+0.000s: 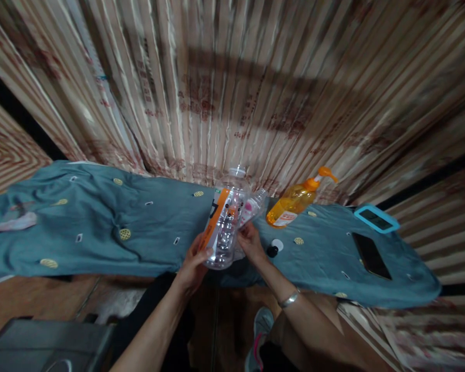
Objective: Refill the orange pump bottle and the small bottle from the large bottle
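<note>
My left hand (pixel 194 263) is closed on the lower left side of a large clear plastic bottle (pixel 227 235) with an orange and grey label and a white cap. The bottle leans slightly to the right over the front of the cloth-covered surface. Beside it, my right hand (pixel 250 241) grips a smaller clear plastic bottle (pixel 252 206) with a pink-and-white label; its base is hidden behind the hand. The two bottles overlap in view, and whether they touch I cannot tell. An orange pump bottle (pixel 290 206) lies tilted to the right of my right hand.
A black round piece (pixel 272 251) and a white disc (pixel 278 244) lie near my right wrist. Farther right are a blue-framed device (pixel 376 218) and a dark phone (pixel 371 256). The teal cloth (pixel 101 222) is rumpled at left. A pleated curtain (pixel 225 93) hangs behind.
</note>
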The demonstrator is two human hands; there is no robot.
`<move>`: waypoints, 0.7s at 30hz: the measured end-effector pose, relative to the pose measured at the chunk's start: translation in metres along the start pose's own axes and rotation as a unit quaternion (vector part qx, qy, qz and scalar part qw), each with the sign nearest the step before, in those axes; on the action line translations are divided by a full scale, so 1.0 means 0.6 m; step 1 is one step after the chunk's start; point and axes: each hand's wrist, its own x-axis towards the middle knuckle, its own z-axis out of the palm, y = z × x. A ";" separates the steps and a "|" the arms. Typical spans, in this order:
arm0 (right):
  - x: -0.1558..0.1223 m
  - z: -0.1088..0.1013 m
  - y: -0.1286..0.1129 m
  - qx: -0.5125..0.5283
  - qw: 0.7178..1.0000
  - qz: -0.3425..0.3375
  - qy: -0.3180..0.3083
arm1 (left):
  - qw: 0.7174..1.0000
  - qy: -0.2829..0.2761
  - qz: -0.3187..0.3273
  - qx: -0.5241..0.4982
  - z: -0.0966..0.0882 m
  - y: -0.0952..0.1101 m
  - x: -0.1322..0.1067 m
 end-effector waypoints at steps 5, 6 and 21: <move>-0.002 -0.003 -0.003 -0.020 1.000 0.009 -0.020 | 0.999 -0.005 0.017 -0.036 -0.002 0.010 -0.005; -0.001 -0.007 -0.004 -0.027 0.999 0.011 -0.019 | 0.999 -0.015 0.013 -0.037 -0.003 0.013 -0.006; -0.024 -0.071 0.009 -0.173 0.981 0.085 -0.002 | 0.999 -0.013 -0.031 -0.037 -0.029 0.044 -0.014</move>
